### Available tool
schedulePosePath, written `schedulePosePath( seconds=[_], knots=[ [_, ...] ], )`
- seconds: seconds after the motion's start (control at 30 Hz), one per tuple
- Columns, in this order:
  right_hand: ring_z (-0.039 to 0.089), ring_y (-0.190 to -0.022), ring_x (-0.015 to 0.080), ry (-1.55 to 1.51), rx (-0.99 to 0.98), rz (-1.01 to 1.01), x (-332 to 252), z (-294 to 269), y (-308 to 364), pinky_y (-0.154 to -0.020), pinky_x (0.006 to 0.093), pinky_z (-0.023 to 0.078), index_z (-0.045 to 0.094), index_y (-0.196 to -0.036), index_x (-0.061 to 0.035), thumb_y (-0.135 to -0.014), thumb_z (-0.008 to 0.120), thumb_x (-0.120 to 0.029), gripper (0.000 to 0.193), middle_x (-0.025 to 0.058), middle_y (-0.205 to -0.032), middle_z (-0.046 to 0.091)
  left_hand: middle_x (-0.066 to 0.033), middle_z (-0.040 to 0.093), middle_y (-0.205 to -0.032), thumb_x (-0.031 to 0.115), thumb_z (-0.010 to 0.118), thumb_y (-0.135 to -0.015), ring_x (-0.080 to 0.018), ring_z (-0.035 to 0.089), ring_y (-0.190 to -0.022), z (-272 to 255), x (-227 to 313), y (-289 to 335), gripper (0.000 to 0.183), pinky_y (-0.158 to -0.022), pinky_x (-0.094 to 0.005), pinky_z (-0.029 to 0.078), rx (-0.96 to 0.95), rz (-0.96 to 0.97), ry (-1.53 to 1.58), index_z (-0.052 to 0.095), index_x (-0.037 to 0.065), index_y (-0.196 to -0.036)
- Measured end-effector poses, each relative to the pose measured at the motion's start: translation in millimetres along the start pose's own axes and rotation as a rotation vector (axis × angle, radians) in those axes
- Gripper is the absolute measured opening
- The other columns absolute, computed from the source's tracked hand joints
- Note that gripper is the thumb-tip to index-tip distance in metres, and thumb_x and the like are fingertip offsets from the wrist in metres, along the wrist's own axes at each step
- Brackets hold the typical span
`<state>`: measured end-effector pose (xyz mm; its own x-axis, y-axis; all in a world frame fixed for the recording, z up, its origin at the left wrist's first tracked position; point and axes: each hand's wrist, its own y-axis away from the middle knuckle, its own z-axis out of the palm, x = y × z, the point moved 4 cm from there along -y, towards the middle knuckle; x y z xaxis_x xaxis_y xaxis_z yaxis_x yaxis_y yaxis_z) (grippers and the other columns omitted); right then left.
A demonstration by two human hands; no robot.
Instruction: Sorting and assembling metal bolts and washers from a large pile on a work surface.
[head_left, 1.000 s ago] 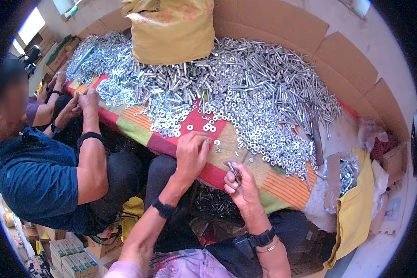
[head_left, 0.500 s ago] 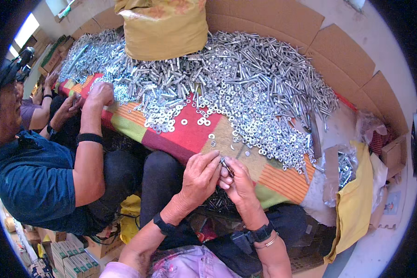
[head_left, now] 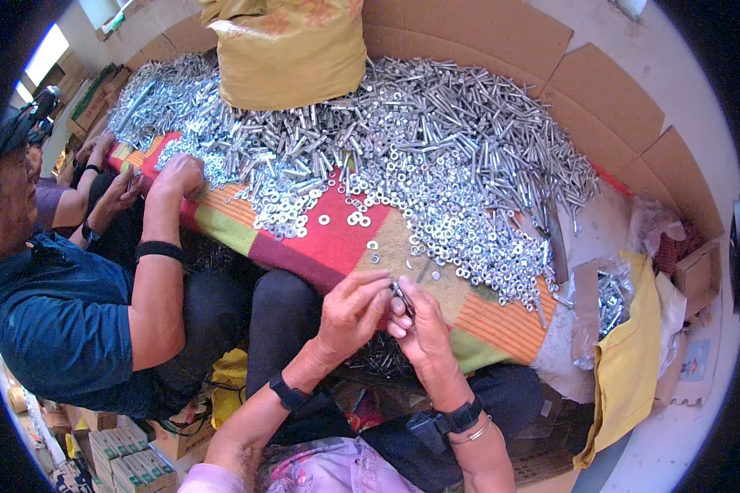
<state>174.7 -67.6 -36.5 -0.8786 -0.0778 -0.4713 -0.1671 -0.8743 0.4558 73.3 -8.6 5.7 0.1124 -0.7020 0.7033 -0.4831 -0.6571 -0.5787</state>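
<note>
Metal bit (head_left: 404, 297) is best held steady tbh, clamped by right hand (head_left: 425, 330), left hand (head_left: 348, 315) at its 9 o'clock, grip unclear.

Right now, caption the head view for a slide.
Right hand holds a metal part beside the left hand, near washers.

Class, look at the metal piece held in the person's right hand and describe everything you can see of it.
The metal piece is small, slim and elongated, with a shiny grey, partly dark surface. The right hand holds it tilted between thumb and fingers, its upper end leaning toward the left hand. The left fingertips are right beside that end; whether they touch it is unclear. Fingers hide much of it, so its full shape cannot be told.
</note>
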Motion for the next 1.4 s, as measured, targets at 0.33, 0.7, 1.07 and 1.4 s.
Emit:
schedulePosePath(
  seconds=[0.33, 0.7, 1.07, 1.4],
  knots=[
    [0.038, -0.042, 0.0056, -0.021, 0.020, 0.021, 3.5, -7.8, -3.8, -0.034, 0.0203, 0.032, 0.054, -0.088, -0.0041, -0.087, 0.052, -0.021, 0.017, 0.0000, -0.057, 0.046, -0.0138, 0.057, -0.102, 0.012, 0.061, -0.077, -0.0291, 0.052, -0.098, 9.1, -82.8, -66.7, 0.020, -0.084, -0.0392, 0.040, 0.086, -0.099, -0.380, 0.061, 0.000, -0.093],
    [0.037, -0.041, 0.0067, -0.104, -0.025, 0.088, 1.7, -9.1, -8.4, -0.035, 0.0203, 0.031, 0.055, -0.092, -0.0044, -0.087, 0.051, -0.021, 0.018, 0.0002, -0.057, 0.046, -0.0091, 0.059, -0.097, 0.014, 0.062, -0.076, -0.0250, 0.054, -0.093, 11.9, -83.7, -70.7, 0.013, -0.080, -0.0394, 0.039, 0.111, -0.133, -0.388, 0.063, 0.002, -0.081],
    [0.035, -0.037, 0.0043, -0.081, -0.057, 0.041, 2.8, -11.0, -2.8, -0.032, 0.0187, 0.030, 0.051, -0.078, -0.0079, -0.086, 0.052, -0.021, 0.015, -0.0020, -0.056, 0.045, -0.0128, 0.063, -0.091, 0.003, 0.061, -0.079, -0.0208, 0.062, -0.083, 9.2, 0.4, 1.4, 0.012, -0.074, -0.0281, 0.047, 0.003, -0.306, 0.132, 0.065, -0.002, -0.089],
    [0.035, -0.036, 0.0026, 0.006, -0.025, 0.106, -3.9, -17.3, 41.1, -0.031, 0.0168, 0.027, 0.051, -0.073, -0.0093, -0.085, 0.052, -0.020, 0.016, -0.0033, -0.052, 0.043, -0.0108, 0.060, -0.095, 0.006, 0.061, -0.080, -0.0164, 0.059, -0.086, 7.6, 25.7, 15.9, 0.020, -0.076, -0.0266, 0.047, -0.183, -0.410, 0.407, 0.060, -0.002, -0.099]
  ],
)
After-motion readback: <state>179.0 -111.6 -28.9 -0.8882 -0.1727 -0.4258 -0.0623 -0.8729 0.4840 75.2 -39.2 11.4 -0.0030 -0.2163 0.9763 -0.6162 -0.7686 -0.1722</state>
